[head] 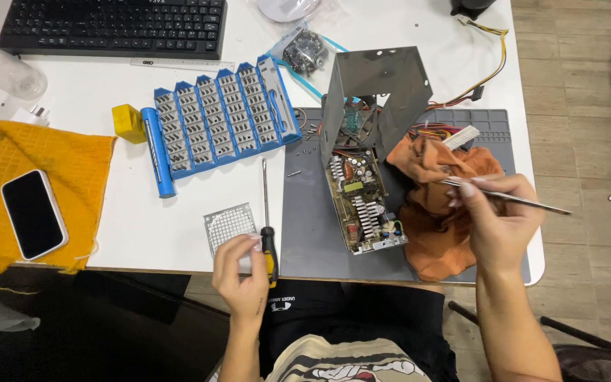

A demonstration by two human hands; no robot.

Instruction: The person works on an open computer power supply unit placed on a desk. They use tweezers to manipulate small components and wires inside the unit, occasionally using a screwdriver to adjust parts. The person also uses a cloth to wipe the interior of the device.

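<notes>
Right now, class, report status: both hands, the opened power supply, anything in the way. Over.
Left hand on small white piece beside black-and-yellow screwdriver. Right hand holds metal tweezers. Opened grey power supply untouched; crumpled orange cloth between.

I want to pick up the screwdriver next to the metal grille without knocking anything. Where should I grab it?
Grip the screwdriver by its black-and-yellow handle, coming from the table's near edge. The handle points toward you beside the left hand, while the thin shaft runs away toward the blue bit case.
</notes>
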